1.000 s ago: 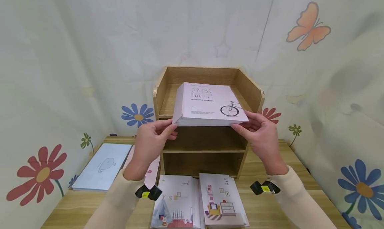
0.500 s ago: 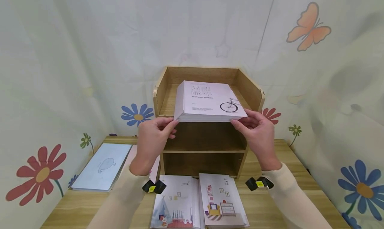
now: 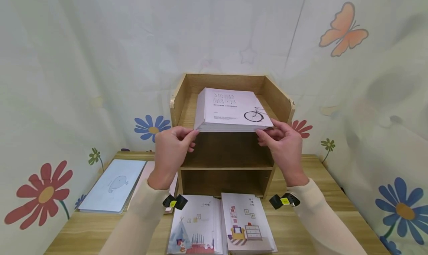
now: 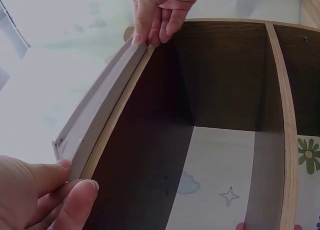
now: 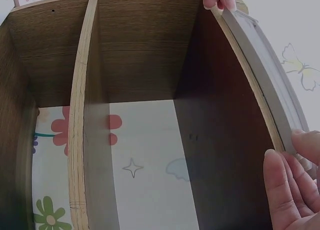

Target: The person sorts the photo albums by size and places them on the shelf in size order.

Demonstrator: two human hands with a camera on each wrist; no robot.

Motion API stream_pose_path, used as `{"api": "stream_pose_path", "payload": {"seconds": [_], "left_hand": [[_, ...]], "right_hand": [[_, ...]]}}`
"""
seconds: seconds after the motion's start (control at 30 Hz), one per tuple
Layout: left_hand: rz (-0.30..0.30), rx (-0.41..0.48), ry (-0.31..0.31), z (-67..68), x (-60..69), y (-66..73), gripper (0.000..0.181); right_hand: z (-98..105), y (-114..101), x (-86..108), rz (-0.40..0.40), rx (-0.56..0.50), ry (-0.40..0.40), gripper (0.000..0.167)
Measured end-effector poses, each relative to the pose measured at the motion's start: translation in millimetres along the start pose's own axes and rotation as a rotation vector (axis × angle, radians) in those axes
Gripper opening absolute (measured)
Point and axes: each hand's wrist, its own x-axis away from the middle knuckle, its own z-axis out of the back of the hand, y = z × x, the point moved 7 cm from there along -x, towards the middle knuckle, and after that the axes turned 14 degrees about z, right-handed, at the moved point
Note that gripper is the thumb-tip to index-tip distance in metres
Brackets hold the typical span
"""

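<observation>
A thick stack of white books (image 3: 234, 108), a bicycle printed on the top cover, lies at the top board of the wooden shelf (image 3: 227, 168). My left hand (image 3: 172, 151) pinches its near left corner, and my right hand (image 3: 284, 147) pinches the near right corner. In the left wrist view the stack (image 4: 107, 103) runs along the board's edge, with the left thumb and fingers at its lower end. The right wrist view has the right hand (image 5: 295, 182) at the stack's (image 5: 265, 80) near end. The undersides of the fingers are partly hidden in the head view.
Two stacks of illustrated books (image 3: 194, 225) (image 3: 245, 221) lie side by side before the shelf. On the left of the table (image 3: 80, 232) are a light blue book (image 3: 113, 184) and a pink one (image 3: 147, 173). Raised side walls (image 3: 279, 99) flank the top board.
Both hands have moved slightly away from me with the book stack, which now sits farther back over the top board. Their grip on its corners looks the same.
</observation>
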Motion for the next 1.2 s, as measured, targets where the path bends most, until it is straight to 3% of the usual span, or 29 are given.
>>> {"api": "stream_pose_path", "payload": {"seconds": [0.5,1.2], "left_hand": [[-0.002,-0.040,0.029,-1.6,-3.0,0.6,0.020],[-0.004,-0.091,0.060,-1.0,-4.4,0.0,0.024]], "right_hand": [[-3.1,5.9,-1.3,-0.043,0.009,-0.011,0.057],[-4.3,5.1,-1.3,-0.020,0.034,-0.014,0.058]]}}
